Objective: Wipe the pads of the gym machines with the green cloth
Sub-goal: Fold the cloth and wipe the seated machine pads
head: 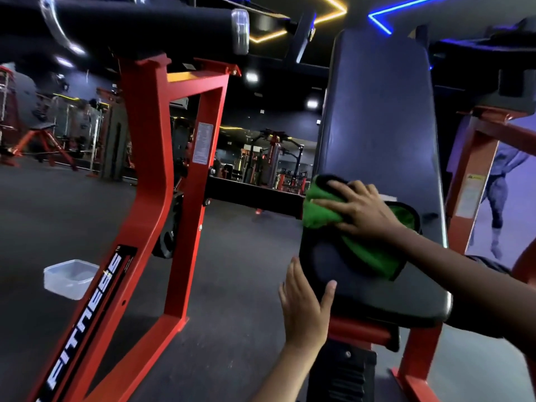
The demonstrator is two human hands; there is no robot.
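Cloth (pixel 322 208) bunched under your right hand (pixel 362 210), fingers spread flat, pressing it onto seat pad (pixel 374 297); left hand (pixel 304 306) flat, fingers straight, steadying pad edge.

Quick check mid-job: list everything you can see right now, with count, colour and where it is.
green cloth: one, green with dark edging, on the lower back pad, spilling onto the seat
back pad: one, black, upright, centre right
seat pad: one, black, below the back pad
machine frame: one, red, left of the pads
roller pad: one, black, top left
plastic container: one, clear, on the floor at left
right hand: presses the cloth with spread fingers
left hand: rests against the seat pad's left edge
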